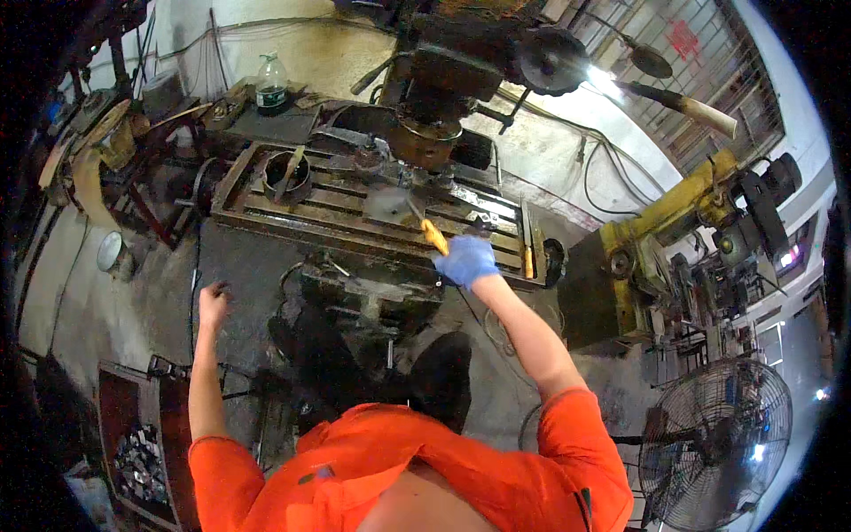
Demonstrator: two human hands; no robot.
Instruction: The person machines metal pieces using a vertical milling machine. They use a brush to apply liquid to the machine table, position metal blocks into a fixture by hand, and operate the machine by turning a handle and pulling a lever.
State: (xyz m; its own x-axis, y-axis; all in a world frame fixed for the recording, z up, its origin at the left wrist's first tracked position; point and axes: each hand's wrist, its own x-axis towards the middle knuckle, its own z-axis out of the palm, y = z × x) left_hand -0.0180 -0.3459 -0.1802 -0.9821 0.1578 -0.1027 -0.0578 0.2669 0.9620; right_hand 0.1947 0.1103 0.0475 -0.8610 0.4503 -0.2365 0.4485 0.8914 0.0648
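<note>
the right hand (465, 260), in a blue glove, is closed around the yellow handle of a brush (432, 234), which slants up and to the left from the fist. the far end of the brush lies on a round, pale metal workpiece (388, 205) on the slotted worktop (292, 213) of a big, grimy milling machine. just above the workpiece hangs the machine's head (430, 137), rusty brown at its lower rim. to the left on the same worktop stands a dark round pot (287, 176) with a flat strip leaning in it.

the left hand (212, 304) is bare, raised well left of the machine and apart from the worktop; its fingers are curled, and something small and dark shows at the fingertips, but whether it grips anything i cannot tell.

farther out: a plastic bottle (271, 84) with a green label on the back ledge, a yellow machine (656, 239) to the right, a standing fan (716, 432) low at the right, and a crate of metal parts (140, 461) on the floor at the lower left.
</note>
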